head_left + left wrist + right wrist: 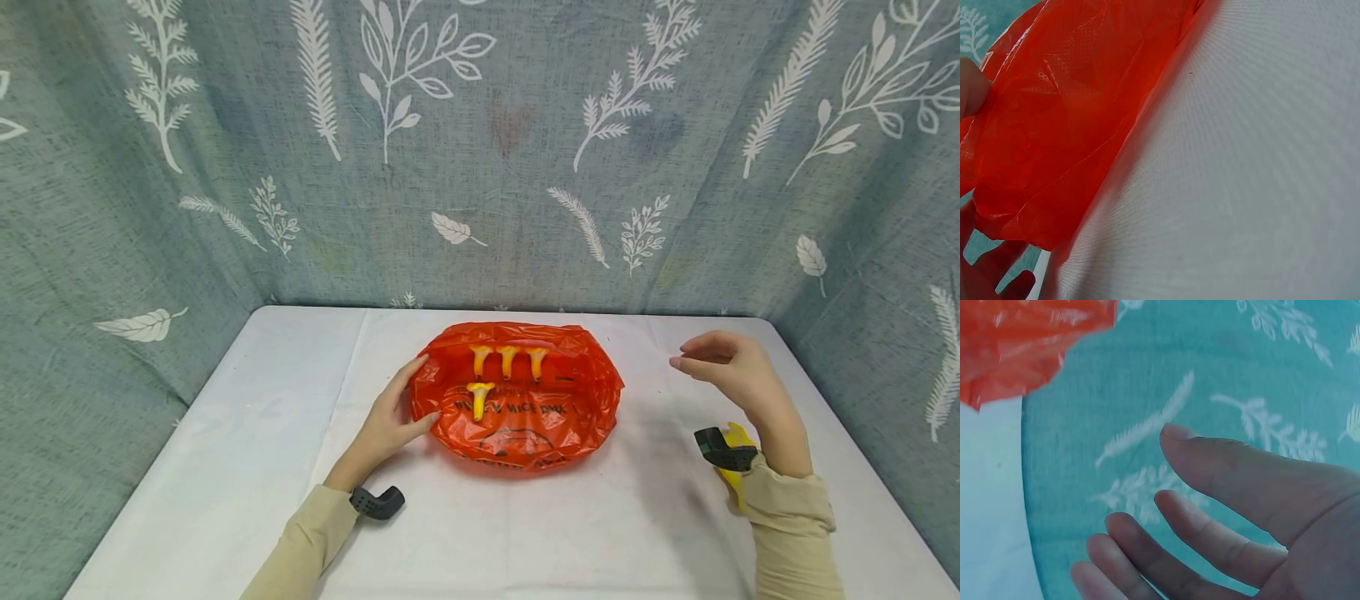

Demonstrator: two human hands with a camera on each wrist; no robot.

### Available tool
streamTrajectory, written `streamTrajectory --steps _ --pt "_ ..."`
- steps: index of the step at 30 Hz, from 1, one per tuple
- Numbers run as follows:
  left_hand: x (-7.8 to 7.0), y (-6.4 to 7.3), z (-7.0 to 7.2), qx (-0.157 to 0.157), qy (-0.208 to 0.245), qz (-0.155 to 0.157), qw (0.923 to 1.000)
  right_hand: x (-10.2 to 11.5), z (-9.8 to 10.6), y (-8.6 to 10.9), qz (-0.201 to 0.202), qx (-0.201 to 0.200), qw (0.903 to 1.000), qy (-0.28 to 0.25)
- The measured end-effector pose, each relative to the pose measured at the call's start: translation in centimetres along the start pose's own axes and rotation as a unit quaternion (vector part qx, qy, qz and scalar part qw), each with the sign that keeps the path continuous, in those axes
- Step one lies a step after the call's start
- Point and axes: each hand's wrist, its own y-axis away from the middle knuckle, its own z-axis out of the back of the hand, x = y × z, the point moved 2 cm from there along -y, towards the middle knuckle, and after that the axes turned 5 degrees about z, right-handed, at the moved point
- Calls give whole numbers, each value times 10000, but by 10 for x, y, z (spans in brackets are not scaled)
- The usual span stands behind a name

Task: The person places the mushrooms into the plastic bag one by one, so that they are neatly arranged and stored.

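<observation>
A red plastic bag with black print rests on the table, its mouth spread wide towards me. Several small yellow T-shaped pieces with flared tops, like little mushrooms, are inside; one piece lies in front of a row. My left hand rests against the bag's left side, thumb and fingers spread apart. The left wrist view shows the bag's side beside the thumb, with some fingertips past its lower edge. To the right of the bag, my right hand is raised, fingers loosely bent and holding nothing.
Partly hidden by the right wrist, a yellow object lies on the table's right side; its kind is unclear. The white-covered table meets a grey-green leaf-patterned curtain at the back and sides.
</observation>
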Motion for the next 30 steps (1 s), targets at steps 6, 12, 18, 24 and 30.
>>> streamTrajectory --steps 6,12,18,24,30 --pt "-1 0 0 -14 -9 -10 10000 -20 10 5 -154 -19 9999 -37" --pt "-3 0 0 -12 -55 -45 10000 -41 20 12 -444 157 9988 -105" --pt "-2 0 0 0 -66 -111 9999 -60 29 18 -876 144 9960 120" --pt "23 -4 -4 -53 -58 -210 9997 -77 37 21 -1448 420 9878 400" --pt "40 -5 -5 -5 -41 -133 9999 -95 40 18 -1867 898 9766 578"
